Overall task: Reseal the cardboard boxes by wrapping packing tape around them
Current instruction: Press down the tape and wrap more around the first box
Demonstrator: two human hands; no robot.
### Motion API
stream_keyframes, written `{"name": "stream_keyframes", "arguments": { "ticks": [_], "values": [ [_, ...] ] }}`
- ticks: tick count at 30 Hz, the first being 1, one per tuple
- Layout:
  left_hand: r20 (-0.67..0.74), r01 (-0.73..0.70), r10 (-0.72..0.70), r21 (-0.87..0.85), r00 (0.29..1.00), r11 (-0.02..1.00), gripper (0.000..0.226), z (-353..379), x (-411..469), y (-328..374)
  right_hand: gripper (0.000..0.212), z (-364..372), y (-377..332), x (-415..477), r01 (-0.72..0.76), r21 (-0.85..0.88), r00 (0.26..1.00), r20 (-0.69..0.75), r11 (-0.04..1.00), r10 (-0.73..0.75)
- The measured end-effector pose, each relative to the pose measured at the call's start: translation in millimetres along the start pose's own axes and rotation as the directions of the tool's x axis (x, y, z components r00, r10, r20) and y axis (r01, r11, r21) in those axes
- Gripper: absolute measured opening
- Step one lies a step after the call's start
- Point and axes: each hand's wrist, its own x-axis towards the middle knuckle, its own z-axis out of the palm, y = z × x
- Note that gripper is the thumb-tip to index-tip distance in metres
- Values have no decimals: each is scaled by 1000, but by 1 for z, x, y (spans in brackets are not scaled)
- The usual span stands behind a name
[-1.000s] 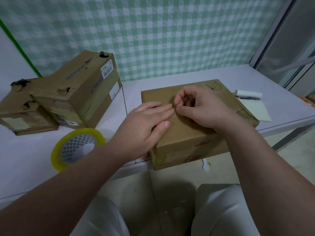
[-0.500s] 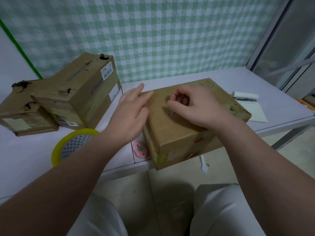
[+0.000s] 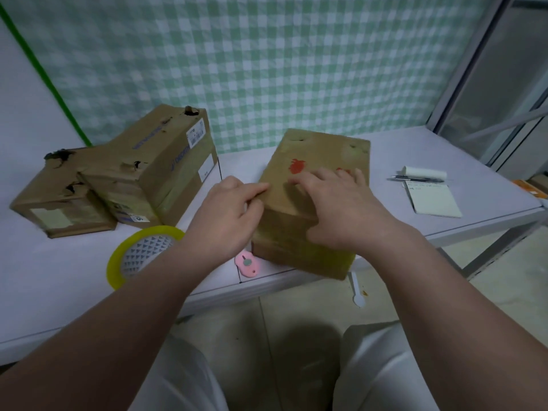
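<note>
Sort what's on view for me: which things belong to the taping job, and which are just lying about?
Job: brown cardboard box under left hand and right hand; battered tilted cardboard box; flatter torn cardboard box; yellow roll of packing tape; small pink plastic cutter.
Lying about: white paper notepad; dark pen; white plastic spoon on the floor.

The cardboard box (image 3: 320, 161) now lies turned, its long side running toward 12 o'clock, with a red-marked face up. The left hand (image 3: 228, 215) shifts to grip its 9 o'clock edge, and the right hand (image 3: 341, 209) flattens on top.
</note>
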Motion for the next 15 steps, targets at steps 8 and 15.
{"name": "stream_keyframes", "arguments": {
  "ticks": [8,15],
  "values": [
    [-1,302,-313,265,950,916,52,-12,-23,-35,68,9,-15,-4,6,-3,996,-86,1000,-6],
    [179,430,-565,480,805,765,85,-11,-54,-69,56,20,-34,-4,98,87,967,-245,991,-74]
  ]
}}
